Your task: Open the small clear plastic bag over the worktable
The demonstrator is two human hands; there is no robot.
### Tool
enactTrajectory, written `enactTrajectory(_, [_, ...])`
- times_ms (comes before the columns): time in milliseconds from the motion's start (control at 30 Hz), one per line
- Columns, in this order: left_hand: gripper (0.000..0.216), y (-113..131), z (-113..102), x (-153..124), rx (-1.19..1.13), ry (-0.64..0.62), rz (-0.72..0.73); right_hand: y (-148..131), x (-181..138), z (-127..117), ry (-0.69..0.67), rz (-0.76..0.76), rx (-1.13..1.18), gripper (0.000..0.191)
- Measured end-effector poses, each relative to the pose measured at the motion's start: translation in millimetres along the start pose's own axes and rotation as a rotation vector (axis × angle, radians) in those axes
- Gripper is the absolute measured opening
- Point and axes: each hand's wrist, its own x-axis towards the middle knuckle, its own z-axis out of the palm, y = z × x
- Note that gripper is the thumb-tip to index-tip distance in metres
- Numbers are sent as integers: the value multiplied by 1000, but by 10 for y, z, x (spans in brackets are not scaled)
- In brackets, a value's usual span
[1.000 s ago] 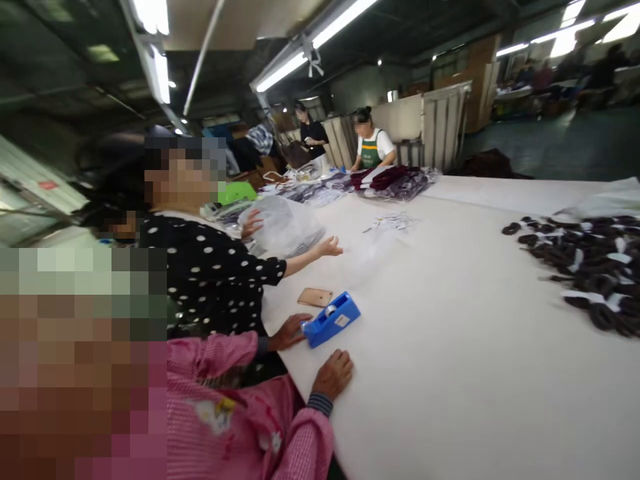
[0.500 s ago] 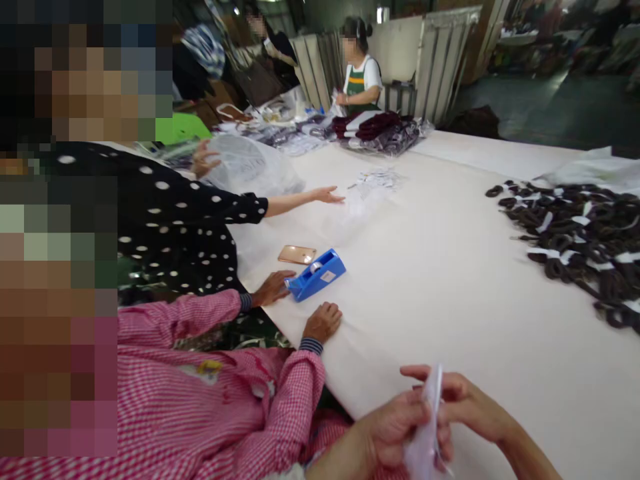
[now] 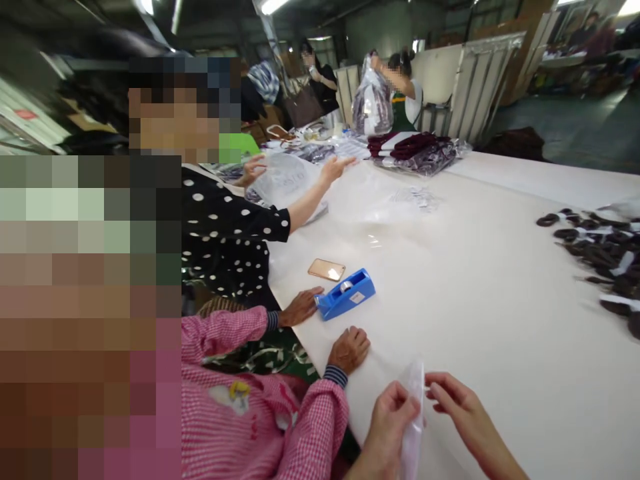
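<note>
Here, the left hand [image 3: 393,417] is curled, thumb and fingers pinched on a clear bag [image 3: 414,417] held upright just above the table [image 3: 475,300] edge. The right hand [image 3: 457,407] is angled inward, fingertips closed on the bag's right edge.

A white table [image 3: 465,320] carries a blue tape dispenser [image 3: 347,294], a phone [image 3: 327,269] and dark loops [image 3: 603,260]

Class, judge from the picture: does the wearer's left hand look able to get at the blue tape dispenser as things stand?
Probably not freely: the left hand is pinching a clear plastic bag, and a co-worker's hand rests between it and the blue tape dispenser.
</note>
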Motion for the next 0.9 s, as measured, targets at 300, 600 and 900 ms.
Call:
enactTrajectory(300, [21, 1597, -1168, 733, 332, 105, 370, -422, 1015, 884, -151, 120, 299, 29])
enactTrajectory(600, [31, 2055, -2188, 1327, 623, 40, 455, -322, 1861, 1912, -61, 379, 828, 8])
enactTrajectory(900, [41, 2078, -2520, 1495, 625, 47, 436, -257, 2281, 2449, 89, 403, 1096, 8])
